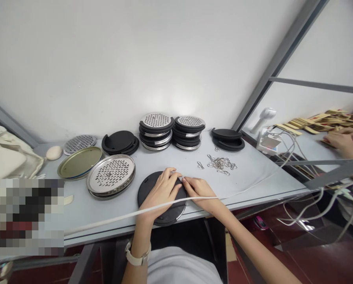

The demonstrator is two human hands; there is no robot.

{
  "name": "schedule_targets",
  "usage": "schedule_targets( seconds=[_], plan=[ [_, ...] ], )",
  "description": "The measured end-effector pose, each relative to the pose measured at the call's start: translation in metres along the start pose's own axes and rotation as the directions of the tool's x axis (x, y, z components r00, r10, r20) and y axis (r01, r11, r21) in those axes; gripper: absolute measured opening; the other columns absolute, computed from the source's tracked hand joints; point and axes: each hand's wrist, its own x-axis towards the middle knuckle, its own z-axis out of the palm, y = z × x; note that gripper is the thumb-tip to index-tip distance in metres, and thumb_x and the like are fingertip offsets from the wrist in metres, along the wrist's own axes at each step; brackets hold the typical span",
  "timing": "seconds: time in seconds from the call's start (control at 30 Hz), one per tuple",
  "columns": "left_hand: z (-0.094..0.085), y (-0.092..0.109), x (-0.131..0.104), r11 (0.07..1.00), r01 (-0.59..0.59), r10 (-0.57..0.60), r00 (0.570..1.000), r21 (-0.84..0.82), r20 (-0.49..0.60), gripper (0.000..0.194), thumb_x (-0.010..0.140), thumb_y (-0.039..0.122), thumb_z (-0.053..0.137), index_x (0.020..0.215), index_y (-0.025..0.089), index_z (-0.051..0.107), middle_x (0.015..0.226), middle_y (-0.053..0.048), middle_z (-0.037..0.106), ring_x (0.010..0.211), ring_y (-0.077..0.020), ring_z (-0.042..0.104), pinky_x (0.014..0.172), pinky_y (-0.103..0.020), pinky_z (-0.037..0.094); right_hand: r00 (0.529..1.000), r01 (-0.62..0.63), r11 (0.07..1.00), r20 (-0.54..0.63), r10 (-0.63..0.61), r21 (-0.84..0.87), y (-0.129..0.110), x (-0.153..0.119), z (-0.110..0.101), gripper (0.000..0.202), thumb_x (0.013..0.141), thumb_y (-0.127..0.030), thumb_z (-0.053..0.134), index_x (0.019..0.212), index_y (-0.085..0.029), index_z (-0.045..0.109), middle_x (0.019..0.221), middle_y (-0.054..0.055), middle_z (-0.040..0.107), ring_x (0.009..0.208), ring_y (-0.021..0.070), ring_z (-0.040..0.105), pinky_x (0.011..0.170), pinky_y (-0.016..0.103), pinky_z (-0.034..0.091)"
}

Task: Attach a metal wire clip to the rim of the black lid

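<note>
A black round plate [149, 197] lies at the table's front edge, a strip of shiny metal rim showing at its lower right. My left hand [164, 189] rests on it, fingers bent over its upper edge. At that edge the fingertips of my right hand [200, 191] pinch a small metal clip [180, 178], with my left fingertips close beside it. Part of the clip is hidden by the fingers. Behind my right hand is a pile of wire hook clips [222, 163], with a few lying apart.
Two stacks of black-rimmed perforated discs [157, 132] [189, 132] stand by the wall. Black plates [228, 140] lie right of them, more black covers [120, 142] left. Perforated metal discs [111, 175] and a gold lid [81, 162] lie left. A white cable [111, 216] crosses in front. Another person's hand [340, 141] is at right.
</note>
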Motion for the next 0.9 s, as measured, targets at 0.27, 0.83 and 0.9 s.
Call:
schedule_targets(
  seconds=[0.27,0.83,0.9],
  plan=[
    [-0.0022,0.0022,0.0005,1.000,-0.026,0.026,1.000,-0.003,0.005,0.025,0.094,0.021,0.036,0.116,0.024,0.047,0.122,-0.006,0.044,0.120,-0.0196,0.041,0.104,-0.038,0.036,1.000,0.015,0.999,-0.006,-0.016,-0.045,0.0012,-0.0001,0.0006,0.031,0.095,-0.029,0.033,0.074,-0.019,0.053,0.068,0.002,0.062,0.059,0.0133,0.055,0.059,0.022,0.034],
    [-0.0028,0.0036,0.0015,0.998,-0.050,0.049,0.998,0.044,0.030,0.025,0.094,0.018,0.035,0.116,0.023,0.045,0.116,-0.005,0.047,0.113,-0.0191,0.043,0.101,-0.038,0.036,0.999,0.032,0.999,-0.007,-0.032,-0.012,0.0016,-0.0004,0.0005,0.029,0.095,-0.029,0.033,0.075,-0.019,0.051,0.068,0.001,0.060,0.059,0.0123,0.053,0.059,0.022,0.034],
    [-0.0026,0.0032,0.0018,0.999,-0.046,0.046,0.999,0.026,0.023,0.025,0.093,0.018,0.036,0.116,0.023,0.046,0.116,-0.005,0.047,0.113,-0.0192,0.043,0.101,-0.038,0.036,0.999,0.032,0.999,-0.002,-0.032,-0.013,0.0017,-0.0007,0.0006,0.028,0.095,-0.029,0.034,0.075,-0.019,0.051,0.068,0.001,0.059,0.059,0.0123,0.053,0.059,0.022,0.034]
  ],
)
